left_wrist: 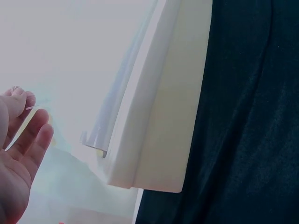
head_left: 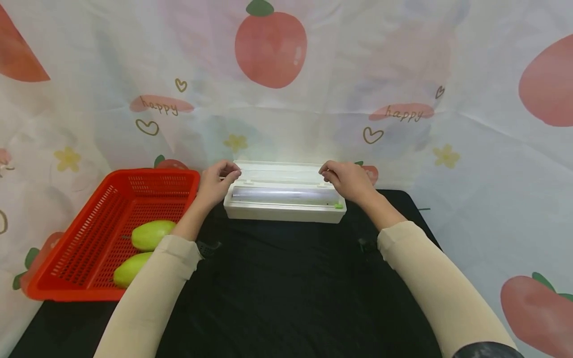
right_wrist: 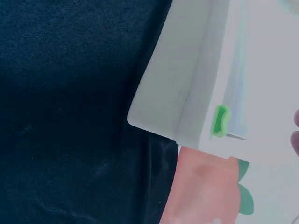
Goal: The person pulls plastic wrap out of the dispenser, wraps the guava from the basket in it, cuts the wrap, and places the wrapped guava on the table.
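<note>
A white cling film dispenser [head_left: 286, 215] stands at the far side of the black table with its lid [head_left: 282, 166] raised. Inside lies a shiny roll of clear film [head_left: 286, 194]. My left hand [head_left: 217, 183] is above the dispenser's left end, pinching the edge of the cling film between thumb and fingers. In the left wrist view, a thin clear edge shows at the fingertips of that hand [left_wrist: 23, 135]. At the other end, my right hand [head_left: 351, 181] pinches the film with thumb and forefinger. Only the fingertips [right_wrist: 295, 140] show in the right wrist view.
A red plastic basket [head_left: 82, 293] stands on the left, with two green oblong fruits [head_left: 152, 235] inside, partly behind the left forearm. A green slide cutter [head_left: 338, 205] sits at the dispenser's right front. Behind hangs a fruit-printed cloth [head_left: 313, 114]. Black cloth [head_left: 286, 288] covers the table.
</note>
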Demonstrator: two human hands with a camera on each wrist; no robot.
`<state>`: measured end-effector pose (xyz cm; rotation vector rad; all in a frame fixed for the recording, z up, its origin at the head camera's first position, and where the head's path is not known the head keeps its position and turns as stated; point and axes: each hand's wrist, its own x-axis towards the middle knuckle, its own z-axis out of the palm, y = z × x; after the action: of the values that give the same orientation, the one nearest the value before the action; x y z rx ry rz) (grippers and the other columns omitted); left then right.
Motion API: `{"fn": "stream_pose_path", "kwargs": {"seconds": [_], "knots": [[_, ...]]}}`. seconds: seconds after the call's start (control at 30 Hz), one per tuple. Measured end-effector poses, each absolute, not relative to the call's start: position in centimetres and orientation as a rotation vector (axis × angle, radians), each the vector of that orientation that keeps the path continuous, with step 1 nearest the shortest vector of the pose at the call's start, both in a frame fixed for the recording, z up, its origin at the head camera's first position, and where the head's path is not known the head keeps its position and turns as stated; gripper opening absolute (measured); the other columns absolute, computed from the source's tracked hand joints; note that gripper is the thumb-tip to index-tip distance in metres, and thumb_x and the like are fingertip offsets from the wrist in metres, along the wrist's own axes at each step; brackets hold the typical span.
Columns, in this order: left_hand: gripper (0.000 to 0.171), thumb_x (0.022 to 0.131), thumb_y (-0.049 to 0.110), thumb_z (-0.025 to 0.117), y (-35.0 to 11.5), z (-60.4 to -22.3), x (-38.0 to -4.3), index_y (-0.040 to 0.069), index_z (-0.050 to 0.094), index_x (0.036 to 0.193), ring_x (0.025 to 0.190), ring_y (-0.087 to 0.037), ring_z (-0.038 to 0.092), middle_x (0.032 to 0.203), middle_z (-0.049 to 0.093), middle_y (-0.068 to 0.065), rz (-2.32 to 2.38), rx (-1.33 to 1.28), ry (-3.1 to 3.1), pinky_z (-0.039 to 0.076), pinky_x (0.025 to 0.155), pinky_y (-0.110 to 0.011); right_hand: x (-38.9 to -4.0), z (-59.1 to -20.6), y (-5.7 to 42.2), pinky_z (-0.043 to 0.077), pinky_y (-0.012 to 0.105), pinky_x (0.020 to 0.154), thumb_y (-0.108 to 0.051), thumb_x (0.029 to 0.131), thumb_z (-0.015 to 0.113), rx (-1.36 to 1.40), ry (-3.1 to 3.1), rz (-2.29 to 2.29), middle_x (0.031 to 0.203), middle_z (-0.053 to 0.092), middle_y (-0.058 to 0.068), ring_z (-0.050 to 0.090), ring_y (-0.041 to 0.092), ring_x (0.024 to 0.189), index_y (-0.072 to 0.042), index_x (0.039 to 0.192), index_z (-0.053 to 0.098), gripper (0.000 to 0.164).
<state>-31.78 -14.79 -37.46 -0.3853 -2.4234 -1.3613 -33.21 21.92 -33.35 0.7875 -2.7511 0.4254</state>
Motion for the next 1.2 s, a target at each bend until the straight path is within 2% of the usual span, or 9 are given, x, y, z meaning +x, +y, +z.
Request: {"fn": "stream_pose_path", "kwargs": {"seconds": [0.3, 0.87, 1.2], "knots": [[0.012, 0.099, 0.016, 0.062, -14.4, -37.0, -31.7, 0.006, 0.066, 0.105, 0.091, -0.030, 0.070, 0.101, 0.070, -0.014, -1.427, -0.345, -2.395, 0.057, 0.085, -0.044, -33.0, -32.9, 21.9, 0.048, 0.035, 0.057, -0.025, 0.103, 0.057, 0.749, -2.761, 0.392, 0.094, 0.075, -0.001, 0.068, 0.018, 0.076, -0.018, 0.112, 0.069, 0.016], [0.012, 0.099, 0.014, 0.063, -14.4, -35.6, -31.5, 0.004, 0.066, 0.105, 0.090, -0.026, 0.065, 0.099, 0.069, -0.014, -1.441, -0.360, -2.359, 0.055, 0.088, -0.042, -33.1, -31.6, 22.2, 0.052, 0.040, 0.064, -0.020, 0.102, 0.058, 0.855, -2.667, 0.427, 0.090, 0.075, 0.004, 0.069, 0.020, 0.077, -0.011, 0.110, 0.069, 0.016], [0.018, 0.100, 0.021, 0.061, -14.7, -34.8, -31.0, 0.006, 0.064, 0.111, 0.100, -0.025, 0.063, 0.109, 0.069, -0.012, -1.512, -0.340, -2.400, 0.049, 0.100, -0.043, -32.5, -30.6, 21.9, 0.048, 0.037, 0.053, -0.028, 0.103, 0.055, 0.699, -2.735, 0.357, 0.096, 0.075, -0.002, 0.067, 0.016, 0.072, -0.021, 0.113, 0.069, 0.018]]}}
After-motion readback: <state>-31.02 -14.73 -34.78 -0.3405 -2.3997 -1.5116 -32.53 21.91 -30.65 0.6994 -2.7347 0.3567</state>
